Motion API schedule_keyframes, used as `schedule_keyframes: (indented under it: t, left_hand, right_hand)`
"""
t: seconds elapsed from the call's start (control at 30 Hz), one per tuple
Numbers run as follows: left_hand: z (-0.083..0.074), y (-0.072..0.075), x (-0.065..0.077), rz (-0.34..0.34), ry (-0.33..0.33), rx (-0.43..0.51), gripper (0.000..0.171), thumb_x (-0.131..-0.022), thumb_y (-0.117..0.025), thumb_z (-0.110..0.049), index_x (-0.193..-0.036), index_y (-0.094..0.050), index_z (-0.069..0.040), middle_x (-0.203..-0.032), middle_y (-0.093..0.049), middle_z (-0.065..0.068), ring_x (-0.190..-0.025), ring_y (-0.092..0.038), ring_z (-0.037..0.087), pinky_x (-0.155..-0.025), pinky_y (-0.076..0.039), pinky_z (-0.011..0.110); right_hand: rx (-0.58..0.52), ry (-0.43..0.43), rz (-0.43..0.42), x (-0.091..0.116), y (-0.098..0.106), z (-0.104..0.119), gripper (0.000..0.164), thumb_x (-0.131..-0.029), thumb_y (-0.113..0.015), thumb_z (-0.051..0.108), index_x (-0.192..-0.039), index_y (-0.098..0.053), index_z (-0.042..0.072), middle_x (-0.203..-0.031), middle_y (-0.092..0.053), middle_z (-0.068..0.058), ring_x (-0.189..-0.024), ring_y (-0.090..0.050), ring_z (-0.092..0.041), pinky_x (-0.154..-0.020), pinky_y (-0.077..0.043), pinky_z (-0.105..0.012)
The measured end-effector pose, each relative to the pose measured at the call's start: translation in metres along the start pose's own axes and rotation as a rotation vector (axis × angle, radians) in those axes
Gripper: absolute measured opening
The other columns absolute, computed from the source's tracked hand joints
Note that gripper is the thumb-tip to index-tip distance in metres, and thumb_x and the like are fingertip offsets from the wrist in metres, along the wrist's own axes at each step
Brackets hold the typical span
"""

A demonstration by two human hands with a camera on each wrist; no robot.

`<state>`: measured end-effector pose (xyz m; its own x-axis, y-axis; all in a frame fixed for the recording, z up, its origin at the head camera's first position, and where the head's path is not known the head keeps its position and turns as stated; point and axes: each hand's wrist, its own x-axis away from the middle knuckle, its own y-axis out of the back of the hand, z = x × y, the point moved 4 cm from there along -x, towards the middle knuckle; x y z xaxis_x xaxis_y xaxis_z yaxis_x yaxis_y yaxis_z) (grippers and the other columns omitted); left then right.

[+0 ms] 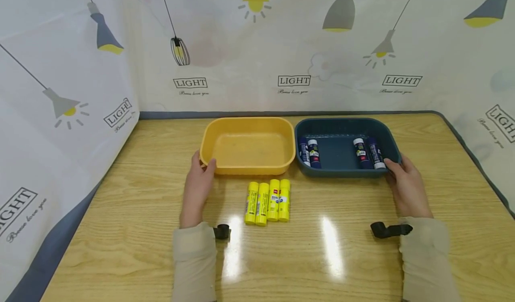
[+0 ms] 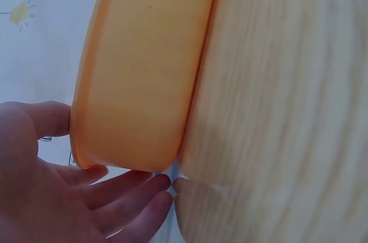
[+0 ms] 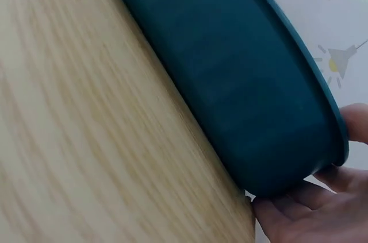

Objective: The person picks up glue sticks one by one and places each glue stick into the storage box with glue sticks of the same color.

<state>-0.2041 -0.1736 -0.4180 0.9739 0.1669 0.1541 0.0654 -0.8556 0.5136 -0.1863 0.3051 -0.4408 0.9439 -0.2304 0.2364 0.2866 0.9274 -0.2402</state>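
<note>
My left hand (image 1: 198, 189) holds the left front corner of a yellow plastic bin (image 1: 255, 149), its thumb at the rim. In the left wrist view the fingers touch the outside of the bin's end wall. A dark blue bin (image 1: 337, 153) stands directly right of the yellow one, and my right hand (image 1: 411, 189) grips its right front corner, thumb over the rim and fingers underneath outside. Inside the blue bin lie two navy glue sticks (image 1: 314, 154) at the left and two more (image 1: 363, 154) at the right. Nothing lies in the yellow bin.
Several yellow glue sticks (image 1: 263, 204) lie side by side on the wooden table (image 1: 297, 257), just in front of the bins. Behind the bins rises a white curtain (image 1: 249, 51) printed with lamps. A black wrist-camera mount (image 1: 390, 230) sticks out from the right sleeve.
</note>
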Motion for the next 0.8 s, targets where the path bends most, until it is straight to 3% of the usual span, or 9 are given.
schedule_keyframes:
  t: [0.3, 0.53, 0.7, 0.8]
  left_hand:
    - [-0.001, 0.003, 0.002, 0.024, 0.009, -0.037, 0.068, -0.088, -0.038, -0.055, -0.143, -0.015, -0.020, -0.139, -0.034, 0.007, -0.122, -0.037, 0.024, -0.099, -0.029, 0.043]
    - [-0.003, 0.005, 0.004, 0.035, 0.004, -0.043, 0.069, -0.088, -0.039, -0.054, -0.143, -0.015, -0.019, -0.141, -0.030, 0.008, -0.123, -0.035, 0.024, -0.100, -0.028, 0.043]
    - [-0.012, 0.013, 0.007, -0.070, -0.063, -0.101, 0.068, -0.090, -0.044, -0.045, -0.143, -0.015, -0.013, -0.137, -0.031, 0.013, -0.123, -0.031, 0.029, -0.097, -0.030, 0.046]
    - [-0.021, 0.020, 0.011, -0.154, -0.091, -0.116, 0.067, -0.090, -0.045, -0.043, -0.143, -0.016, -0.014, -0.128, -0.037, 0.013, -0.114, -0.037, 0.029, -0.087, -0.037, 0.045]
  right_hand:
    - [0.046, 0.014, -0.008, 0.001, -0.004, 0.000, 0.066, -0.089, -0.055, 0.028, -0.143, -0.019, 0.018, -0.147, -0.016, -0.003, -0.130, -0.022, -0.013, -0.105, -0.015, -0.030]
    - [0.064, -0.002, -0.025, 0.002, -0.004, 0.000, 0.066, -0.088, -0.055, 0.030, -0.143, -0.020, 0.019, -0.146, -0.017, -0.003, -0.128, -0.025, -0.013, -0.105, -0.016, -0.030]
    - [0.075, -0.014, -0.037, 0.000, -0.004, 0.000, 0.067, -0.088, -0.055, 0.031, -0.143, -0.020, 0.020, -0.147, -0.017, -0.001, -0.128, -0.024, -0.013, -0.105, -0.016, -0.030]
    - [0.087, -0.023, -0.040, 0.000, -0.004, 0.000, 0.067, -0.088, -0.055, 0.031, -0.143, -0.019, 0.020, -0.147, -0.017, -0.001, -0.129, -0.024, -0.012, -0.105, -0.015, -0.030]
